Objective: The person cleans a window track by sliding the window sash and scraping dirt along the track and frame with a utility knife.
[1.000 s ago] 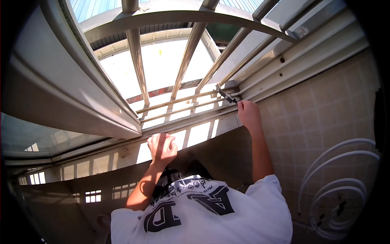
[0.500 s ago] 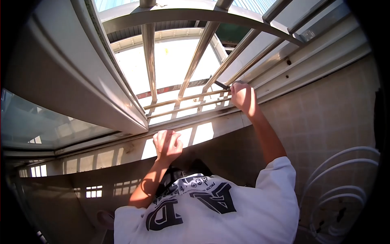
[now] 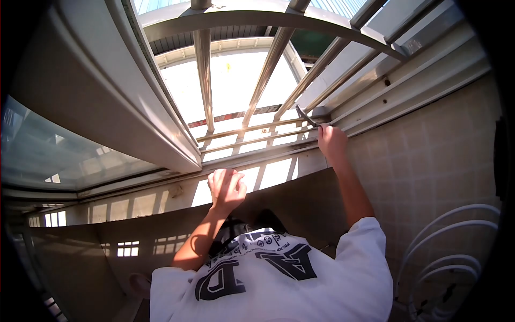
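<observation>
My right hand [image 3: 332, 144] is closed around one end of a thin dark tool [image 3: 306, 115] at the right corner of the window track [image 3: 257, 140]. The tool's far end points up and left, near the foot of the metal bars; its exact kind cannot be made out. On the sunlit sill [image 3: 276, 173] lies my left hand [image 3: 227, 189], with its fingers curled in. Whatever may be inside those fingers is hidden.
Upright metal bars [image 3: 263, 80] and a curved crossbar [image 3: 268, 20] stand beyond the track. A pale window frame [image 3: 123, 102] with glass [image 3: 70, 153] is at left. A tiled wall [image 3: 424, 139] and white hoops [image 3: 450, 222] are at right.
My right hand has moved slightly down and right with the tool, whose far end now tilts more steeply upward. My left hand stays on the sill. The view has shifted a little.
</observation>
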The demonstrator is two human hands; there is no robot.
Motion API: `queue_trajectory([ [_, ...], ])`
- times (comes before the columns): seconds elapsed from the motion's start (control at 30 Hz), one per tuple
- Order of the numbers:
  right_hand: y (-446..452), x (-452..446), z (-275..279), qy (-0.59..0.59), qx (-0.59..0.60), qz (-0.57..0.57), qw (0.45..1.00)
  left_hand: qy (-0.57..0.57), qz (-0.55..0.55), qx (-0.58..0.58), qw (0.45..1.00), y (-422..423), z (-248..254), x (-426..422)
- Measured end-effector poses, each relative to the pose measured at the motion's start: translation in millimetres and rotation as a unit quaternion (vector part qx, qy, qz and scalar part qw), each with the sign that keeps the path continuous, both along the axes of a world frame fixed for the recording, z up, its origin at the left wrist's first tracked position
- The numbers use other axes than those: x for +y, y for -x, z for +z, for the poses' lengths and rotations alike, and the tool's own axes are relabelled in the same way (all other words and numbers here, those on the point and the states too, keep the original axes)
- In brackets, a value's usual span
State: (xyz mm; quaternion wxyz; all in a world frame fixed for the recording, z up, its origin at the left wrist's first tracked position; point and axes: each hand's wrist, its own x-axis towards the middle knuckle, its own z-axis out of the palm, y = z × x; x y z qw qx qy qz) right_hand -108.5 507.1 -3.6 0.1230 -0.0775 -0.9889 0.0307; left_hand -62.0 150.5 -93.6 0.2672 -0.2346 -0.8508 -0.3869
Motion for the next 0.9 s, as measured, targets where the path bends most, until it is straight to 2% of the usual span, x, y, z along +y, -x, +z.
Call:
queue_trajectory([
  [0.03,2,0,6,0.035,0.007,0.006,0.999,-0.005,0.004,-0.006,1.0,2,2,0],
  [0.07,-2,0,8,0.148,0.015,0.076,0.986,-0.008,0.007,-0.015,1.0,0,4,0],
  [0.17,-9,-6,5,-0.06,-0.04,-0.077,0.994,-0.012,0.002,-0.025,1.0,-1,5,0],
  [0.3,-27,-5,27,0.105,-0.038,0.045,0.993,-0.01,0.006,-0.029,1.0,-3,-1,0],
  [0.4,-32,-36,29,0.133,0.075,0.146,0.977,-0.009,0.007,-0.02,1.0,2,1,4],
  [0.5,-11,-68,50,0.099,-0.072,0.159,0.98,-0.015,0.005,-0.019,1.0,-1,1,3],
  [0.57,9,-84,44,0.058,-0.074,0.236,0.967,-0.013,0.007,-0.014,1.0,-1,0,3],
  [0.63,22,-120,41,0.112,-0.084,0.242,0.96,-0.01,0.012,-0.016,1.0,-1,4,4],
  [0.7,47,-141,16,0.103,-0.068,0.357,0.926,-0.007,0.017,-0.02,1.0,-1,5,5],
  [0.77,57,-176,9,0.115,-0.164,0.339,0.919,0.0,0.023,-0.02,1.0,-2,4,5],
  [0.8,59,-186,8,0.16,-0.19,0.339,0.907,0.006,0.026,-0.02,0.999,-2,4,4],
  [0.9,61,-179,12,0.088,-0.184,0.332,0.921,0.003,0.028,-0.016,0.999,1,5,6],
])
